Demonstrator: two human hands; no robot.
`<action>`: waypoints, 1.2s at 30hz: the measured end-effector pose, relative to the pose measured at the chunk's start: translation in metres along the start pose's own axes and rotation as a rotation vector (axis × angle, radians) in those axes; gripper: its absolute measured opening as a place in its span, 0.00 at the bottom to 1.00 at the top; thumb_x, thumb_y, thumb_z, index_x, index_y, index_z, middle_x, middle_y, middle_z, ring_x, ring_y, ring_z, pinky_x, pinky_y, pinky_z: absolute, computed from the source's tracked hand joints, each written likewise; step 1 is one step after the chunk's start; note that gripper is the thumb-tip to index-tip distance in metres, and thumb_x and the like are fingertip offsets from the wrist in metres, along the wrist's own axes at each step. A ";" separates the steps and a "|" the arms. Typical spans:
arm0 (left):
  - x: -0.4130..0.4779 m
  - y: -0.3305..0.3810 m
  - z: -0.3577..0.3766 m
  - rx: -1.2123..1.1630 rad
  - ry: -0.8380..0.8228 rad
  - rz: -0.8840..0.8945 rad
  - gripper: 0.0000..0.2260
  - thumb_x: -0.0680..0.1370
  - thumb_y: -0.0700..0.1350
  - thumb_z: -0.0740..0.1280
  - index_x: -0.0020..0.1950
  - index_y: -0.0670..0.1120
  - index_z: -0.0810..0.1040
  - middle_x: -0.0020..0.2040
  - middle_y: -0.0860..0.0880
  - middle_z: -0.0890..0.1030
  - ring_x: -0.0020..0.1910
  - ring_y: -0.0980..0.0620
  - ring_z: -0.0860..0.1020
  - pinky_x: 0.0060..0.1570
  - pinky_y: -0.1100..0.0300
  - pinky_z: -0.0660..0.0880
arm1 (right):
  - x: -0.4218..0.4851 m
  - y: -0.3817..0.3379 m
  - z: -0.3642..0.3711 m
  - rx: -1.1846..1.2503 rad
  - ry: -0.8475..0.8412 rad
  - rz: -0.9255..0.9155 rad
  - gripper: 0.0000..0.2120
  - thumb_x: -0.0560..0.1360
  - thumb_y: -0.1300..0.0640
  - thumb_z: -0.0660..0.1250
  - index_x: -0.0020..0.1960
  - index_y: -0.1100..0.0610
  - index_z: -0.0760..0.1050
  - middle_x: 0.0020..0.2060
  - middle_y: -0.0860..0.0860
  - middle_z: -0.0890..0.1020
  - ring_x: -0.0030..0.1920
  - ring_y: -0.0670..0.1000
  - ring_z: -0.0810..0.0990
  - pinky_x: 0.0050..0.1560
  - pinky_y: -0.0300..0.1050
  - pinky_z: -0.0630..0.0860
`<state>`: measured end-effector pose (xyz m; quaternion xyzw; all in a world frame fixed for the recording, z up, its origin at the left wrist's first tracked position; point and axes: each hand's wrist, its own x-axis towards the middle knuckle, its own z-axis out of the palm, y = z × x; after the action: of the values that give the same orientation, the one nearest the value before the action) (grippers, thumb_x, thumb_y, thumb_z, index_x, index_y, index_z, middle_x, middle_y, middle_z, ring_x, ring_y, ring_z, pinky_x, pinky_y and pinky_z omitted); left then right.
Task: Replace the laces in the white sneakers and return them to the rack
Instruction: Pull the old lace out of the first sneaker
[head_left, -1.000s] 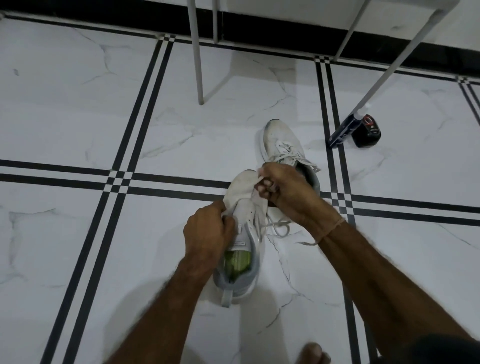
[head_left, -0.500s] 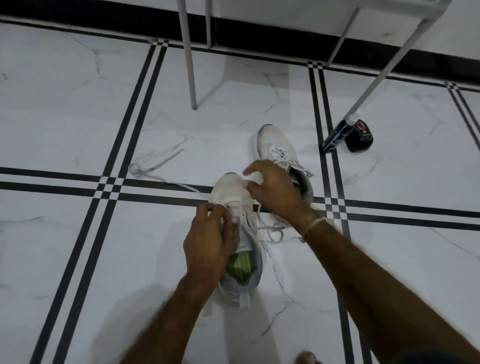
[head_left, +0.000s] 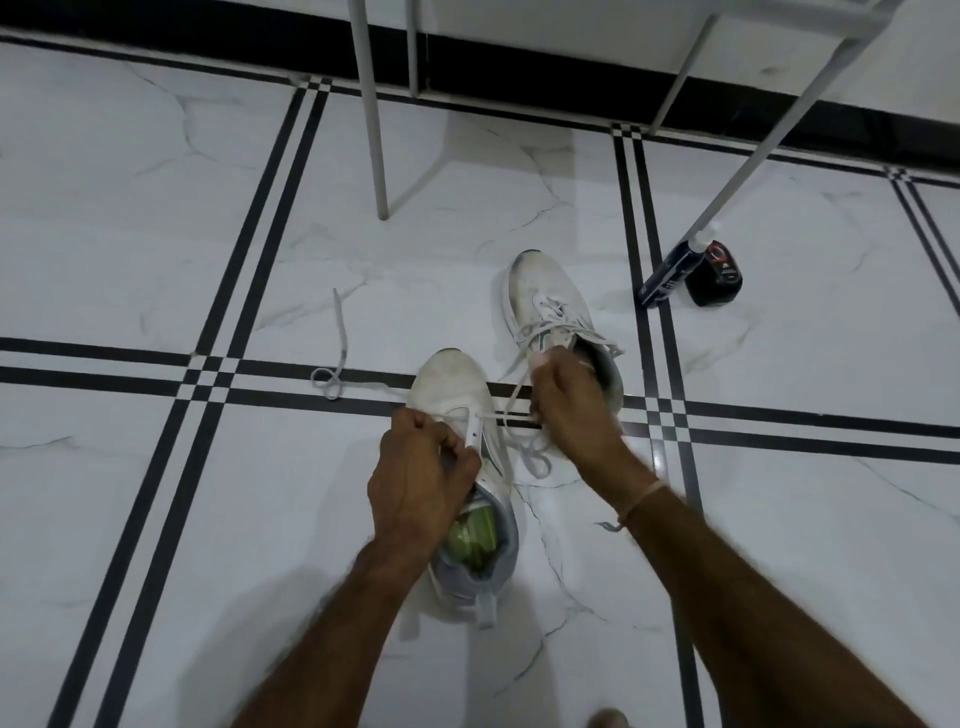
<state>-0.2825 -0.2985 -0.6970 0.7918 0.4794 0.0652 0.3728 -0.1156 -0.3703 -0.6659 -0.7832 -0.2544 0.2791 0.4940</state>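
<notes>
Two white sneakers stand on the marble-patterned floor tiles (head_left: 156, 249), toes pointing away, in front of the grey metal rack legs (head_left: 375, 130). Near sneaker (head_left: 449, 382): green insole visible, upper eyelets unlaced. The left hand (head_left: 415, 483) grips its eyelet edge and tongue area with curled fingers. The right hand (head_left: 571, 410), fingers closed, pinches a white lace strand (head_left: 511, 395) that runs across to the near sneaker's lower eyelets. This hand is over the opening of the far sneaker (head_left: 540, 296), which is laced but loose. A loose lace (head_left: 338, 358) lies on the floor left of the near sneaker. A dark tube (head_left: 669, 274) and a black container (head_left: 716, 278) stand just beside the right rack leg.
</notes>
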 end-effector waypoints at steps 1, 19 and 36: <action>0.000 0.000 0.000 0.003 0.002 0.001 0.07 0.73 0.56 0.73 0.43 0.53 0.81 0.57 0.53 0.72 0.54 0.51 0.76 0.47 0.54 0.78 | -0.002 0.010 0.007 -0.299 -0.069 -0.131 0.08 0.84 0.57 0.60 0.47 0.58 0.69 0.34 0.51 0.78 0.35 0.51 0.78 0.38 0.53 0.77; -0.002 -0.003 -0.004 0.049 0.030 0.008 0.09 0.74 0.57 0.72 0.43 0.53 0.80 0.59 0.51 0.73 0.55 0.49 0.76 0.47 0.51 0.79 | -0.007 0.040 0.035 -0.785 -0.217 -0.268 0.08 0.78 0.52 0.68 0.53 0.55 0.74 0.44 0.54 0.84 0.46 0.59 0.83 0.44 0.54 0.79; -0.003 -0.008 -0.002 0.038 0.023 0.024 0.09 0.74 0.57 0.72 0.42 0.55 0.76 0.55 0.54 0.72 0.52 0.51 0.75 0.46 0.52 0.79 | -0.017 0.018 0.036 -0.466 -0.090 -0.210 0.11 0.80 0.51 0.62 0.45 0.56 0.79 0.45 0.56 0.81 0.50 0.61 0.80 0.51 0.56 0.77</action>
<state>-0.2907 -0.2978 -0.6995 0.8035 0.4754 0.0698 0.3514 -0.1499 -0.3663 -0.6924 -0.8318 -0.4136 0.1947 0.3148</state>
